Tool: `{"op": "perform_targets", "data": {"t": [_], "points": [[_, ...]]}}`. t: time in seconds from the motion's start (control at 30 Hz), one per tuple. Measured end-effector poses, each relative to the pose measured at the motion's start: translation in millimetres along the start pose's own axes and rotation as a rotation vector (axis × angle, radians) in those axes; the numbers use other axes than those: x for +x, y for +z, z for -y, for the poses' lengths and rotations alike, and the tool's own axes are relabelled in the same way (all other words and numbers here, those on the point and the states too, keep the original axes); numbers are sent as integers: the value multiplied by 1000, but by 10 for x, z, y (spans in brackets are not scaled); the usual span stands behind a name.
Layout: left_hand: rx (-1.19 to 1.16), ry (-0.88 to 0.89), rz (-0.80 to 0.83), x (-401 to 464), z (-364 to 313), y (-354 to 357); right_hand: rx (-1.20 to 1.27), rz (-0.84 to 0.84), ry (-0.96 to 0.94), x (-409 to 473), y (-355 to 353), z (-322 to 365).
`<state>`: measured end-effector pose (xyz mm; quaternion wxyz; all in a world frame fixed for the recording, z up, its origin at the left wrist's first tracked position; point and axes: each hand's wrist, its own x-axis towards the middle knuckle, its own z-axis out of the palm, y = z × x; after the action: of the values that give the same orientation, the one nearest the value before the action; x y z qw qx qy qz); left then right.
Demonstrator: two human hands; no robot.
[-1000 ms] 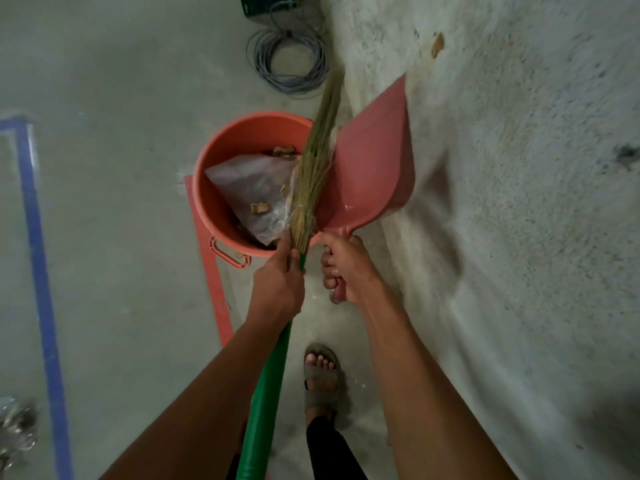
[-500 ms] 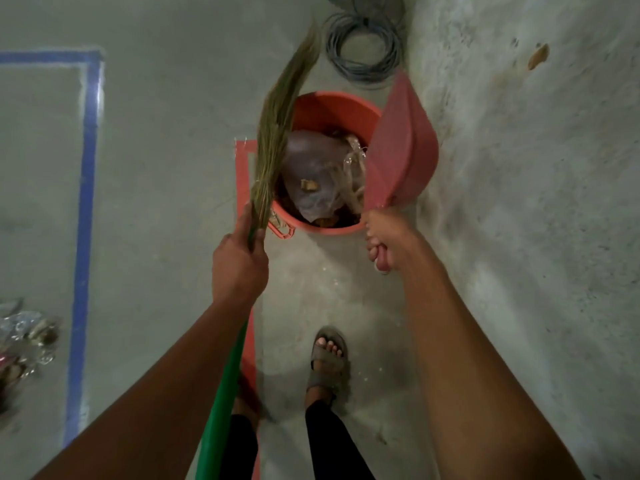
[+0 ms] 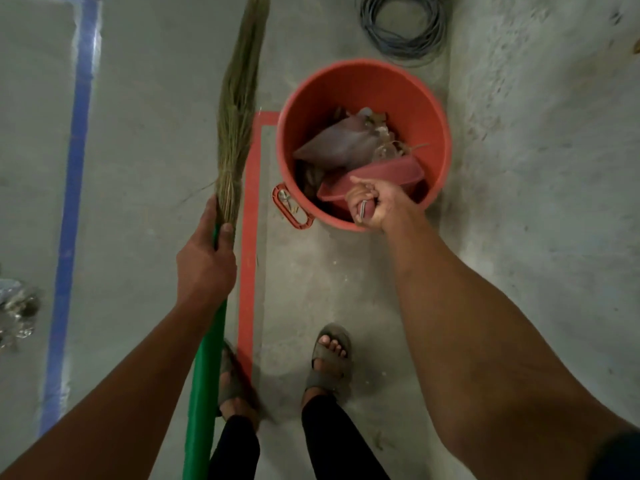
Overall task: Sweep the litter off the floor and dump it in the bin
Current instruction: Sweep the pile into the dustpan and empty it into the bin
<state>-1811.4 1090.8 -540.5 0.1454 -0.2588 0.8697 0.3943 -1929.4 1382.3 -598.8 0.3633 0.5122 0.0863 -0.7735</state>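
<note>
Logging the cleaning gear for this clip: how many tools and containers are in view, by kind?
Broom, held by the left hand: 1
Dustpan, held by the right hand, in the bin: 1
Bin: 1
Total: 3

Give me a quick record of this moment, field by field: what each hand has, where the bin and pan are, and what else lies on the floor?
left hand: grips the broom where the green handle meets the bristles; bristles point away, left of the bin
right hand: grip closed on the dustpan handle
dustpan: tipped down inside the bin
bin: orange, round, holds a plastic bag and scraps
floor markings: blue tape at left, orange tape beside the bin
other: coiled grey cable beyond the bin; shiny litter at far left
</note>
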Motion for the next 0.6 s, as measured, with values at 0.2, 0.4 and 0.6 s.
{"op": "perform_targets", "data": {"t": [0.2, 0.4, 0.6], "points": [[63, -106, 62, 221, 254, 166, 30, -47, -90, 308, 137, -59], [61, -254, 43, 290, 352, 77, 79, 197, 13, -332, 303, -259], [30, -304, 36, 363, 417, 110, 107, 292, 62, -225, 424, -128]]}}
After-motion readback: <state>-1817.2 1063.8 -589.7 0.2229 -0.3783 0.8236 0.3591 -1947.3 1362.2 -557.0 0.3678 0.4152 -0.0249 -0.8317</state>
